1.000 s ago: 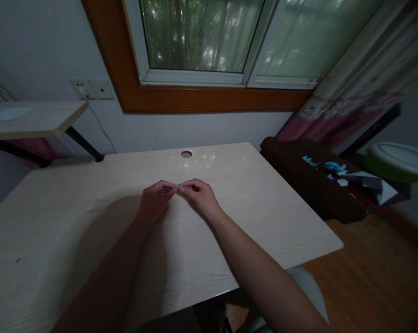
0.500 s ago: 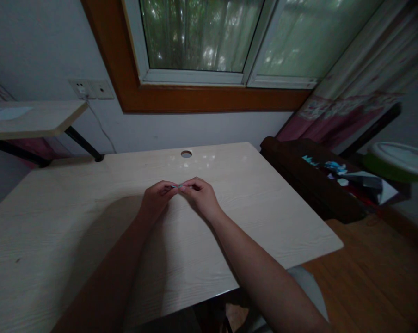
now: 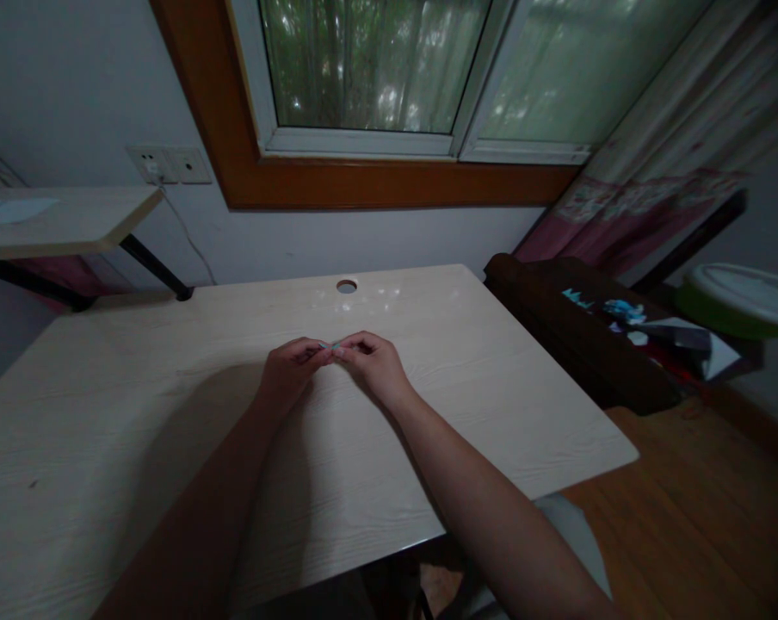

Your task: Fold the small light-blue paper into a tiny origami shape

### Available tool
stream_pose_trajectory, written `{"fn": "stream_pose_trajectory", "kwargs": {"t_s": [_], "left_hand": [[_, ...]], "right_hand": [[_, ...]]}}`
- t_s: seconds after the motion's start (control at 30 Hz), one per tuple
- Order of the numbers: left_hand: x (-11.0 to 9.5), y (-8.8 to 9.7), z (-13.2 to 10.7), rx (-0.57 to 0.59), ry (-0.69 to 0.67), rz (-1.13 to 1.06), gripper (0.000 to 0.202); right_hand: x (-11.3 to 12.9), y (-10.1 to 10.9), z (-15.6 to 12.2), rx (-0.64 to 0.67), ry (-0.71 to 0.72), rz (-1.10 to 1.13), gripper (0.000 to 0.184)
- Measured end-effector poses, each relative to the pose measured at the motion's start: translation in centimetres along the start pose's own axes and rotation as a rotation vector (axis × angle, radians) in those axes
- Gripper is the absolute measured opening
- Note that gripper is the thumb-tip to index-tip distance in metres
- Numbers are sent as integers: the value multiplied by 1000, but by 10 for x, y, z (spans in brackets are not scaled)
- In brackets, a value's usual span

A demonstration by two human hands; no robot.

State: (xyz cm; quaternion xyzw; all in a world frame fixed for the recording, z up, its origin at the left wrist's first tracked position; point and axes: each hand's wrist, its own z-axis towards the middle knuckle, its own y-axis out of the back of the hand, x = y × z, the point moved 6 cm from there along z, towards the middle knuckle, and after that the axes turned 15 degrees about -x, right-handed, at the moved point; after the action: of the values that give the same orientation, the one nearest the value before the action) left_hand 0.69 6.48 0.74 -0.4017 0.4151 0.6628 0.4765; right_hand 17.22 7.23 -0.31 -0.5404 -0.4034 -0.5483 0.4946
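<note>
Over the pale wood-grain desk (image 3: 363, 448), my left hand (image 3: 290, 368) and my right hand (image 3: 374, 362) meet at their fingertips. Both are closed in a pinch, thumb against fingers. Between them is a tiny light green-blue piece (image 3: 335, 346), mostly covered by the fingertips and too small to name. The forearms reach in from the bottom of the view, and a shadow falls on the desk to the left.
A round cable hole (image 3: 346, 287) lies near the desk's back edge. At left stands a raised shelf (image 3: 72, 228) on black legs, beside a wall socket (image 3: 169, 165) with a cord. Right of the desk, a dark wooden cabinet (image 3: 537, 284) bears papers and a green tub (image 3: 718, 301).
The left fingers have shifted very slightly around the small piece. Both hands otherwise stay in the same place.
</note>
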Motion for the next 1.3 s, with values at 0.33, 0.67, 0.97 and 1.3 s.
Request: {"fn": "stream_pose_trajectory", "kwargs": {"t_s": [0.33,0.67,0.97,1.3], "left_hand": [[4,1,1,-11,0,63,22],[6,-2,0,26,63,50,24],[9,-5,0,32,108,-6,25],[13,-4,1,11,148,-44,22]], "right_hand": [[-9,-1,1,65,-39,28,22],[-16,0,4,40,-2,-54,22],[-9,-2,1,72,130,-170,22],[-6,-3,-1,103,152,-163,21]]}}
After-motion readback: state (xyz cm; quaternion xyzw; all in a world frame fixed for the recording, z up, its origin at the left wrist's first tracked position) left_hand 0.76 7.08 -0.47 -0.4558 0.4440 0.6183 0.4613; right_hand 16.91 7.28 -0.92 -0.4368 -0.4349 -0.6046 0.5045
